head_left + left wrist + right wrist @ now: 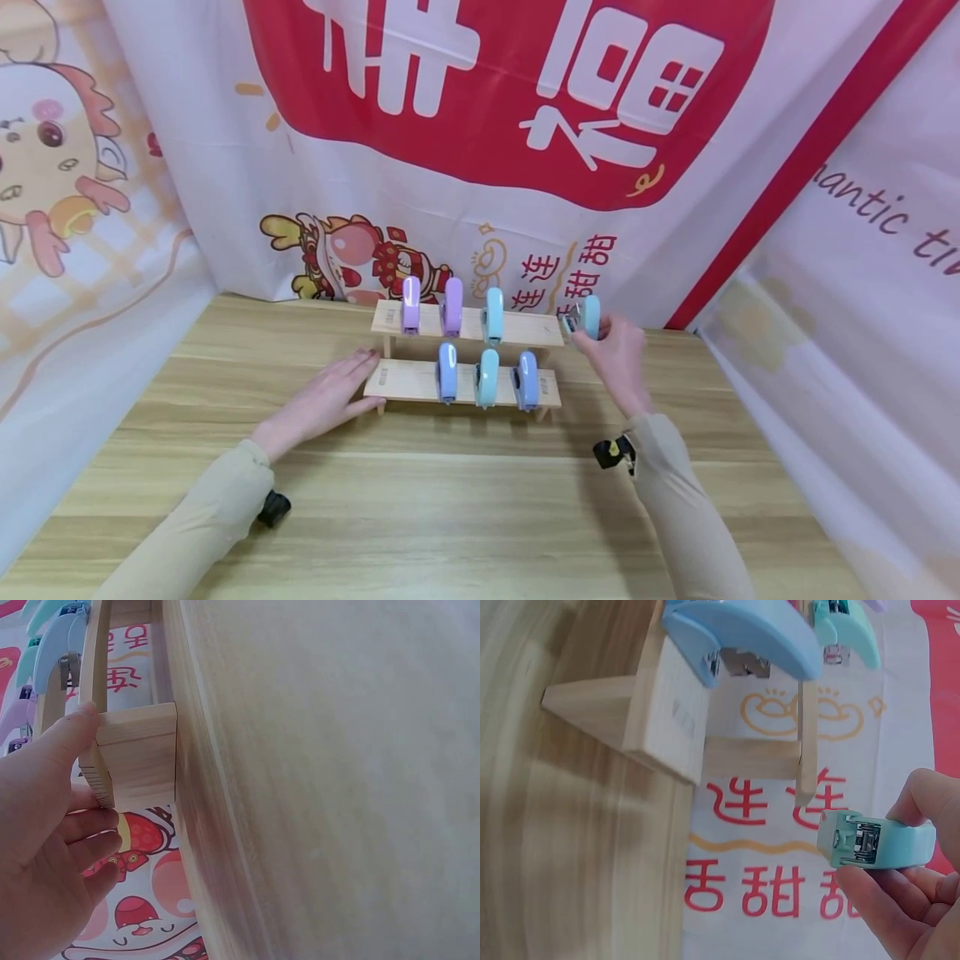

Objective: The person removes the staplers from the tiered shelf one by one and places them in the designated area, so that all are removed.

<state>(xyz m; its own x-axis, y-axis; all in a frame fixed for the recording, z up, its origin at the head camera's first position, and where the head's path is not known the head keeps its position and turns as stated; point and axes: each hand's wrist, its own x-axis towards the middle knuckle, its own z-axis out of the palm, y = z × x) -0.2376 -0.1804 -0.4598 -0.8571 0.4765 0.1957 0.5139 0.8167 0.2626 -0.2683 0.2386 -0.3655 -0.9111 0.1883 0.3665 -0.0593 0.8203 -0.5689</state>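
Observation:
My right hand (pixel 621 358) pinches a mint-green stapler (pixel 889 844) between thumb and fingers, just off the right end of the upper wooden shelf (pixel 517 322). Its metal works show at the end facing the right wrist camera. At the left end of the lower wooden shelf (pixel 408 380), my left hand (pixel 330 396) holds the board's corner, thumb at the front edge and fingers round the end. Two purple staplers, one (pixel 411 305), and a mint one (pixel 493 315) stand on the upper shelf. The lower shelf bears a blue stapler (pixel 447 372), a mint one (pixel 487 378) and another blue one (pixel 527 380).
Both shelves stand on short wooden legs (pixel 139 754) near the back of a wood-grain table (pixel 450 508). A printed cloth (pixel 337 158) hangs directly behind them, with more cloth along both sides.

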